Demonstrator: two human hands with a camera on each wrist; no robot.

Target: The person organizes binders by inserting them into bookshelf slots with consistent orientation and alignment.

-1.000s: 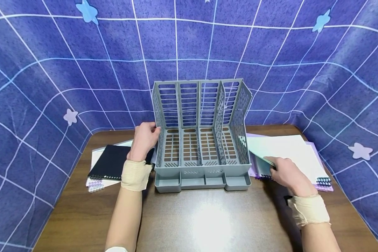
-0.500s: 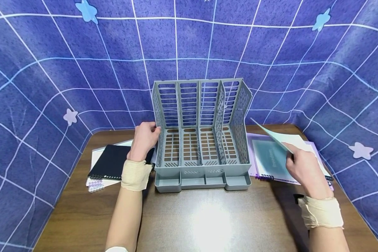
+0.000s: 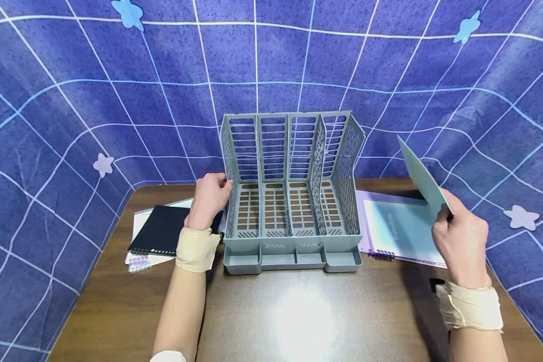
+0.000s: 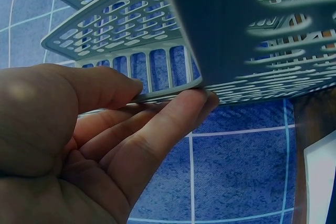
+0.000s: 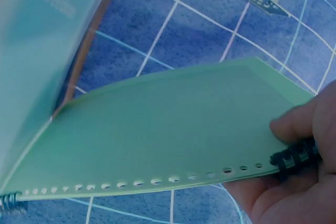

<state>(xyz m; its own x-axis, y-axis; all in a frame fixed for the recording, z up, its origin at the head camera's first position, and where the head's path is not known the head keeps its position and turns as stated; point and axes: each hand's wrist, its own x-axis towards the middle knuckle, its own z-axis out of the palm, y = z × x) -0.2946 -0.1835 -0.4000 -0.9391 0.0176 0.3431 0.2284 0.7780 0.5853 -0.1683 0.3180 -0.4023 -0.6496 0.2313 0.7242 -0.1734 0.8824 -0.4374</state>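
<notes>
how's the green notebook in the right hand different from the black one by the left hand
The green notebook is lifted off the table, tilted up and gripped by the right hand; the black notebook lies flat on white paper, unheld, beside the left hand, which grips the gray rack. Colors differ: pale green versus black. Both have binding holes along one edge.

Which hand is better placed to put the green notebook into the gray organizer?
Probably the right hand: it holds the green notebook raised beside the gray organizer. The left hand grips its left wall.
</notes>
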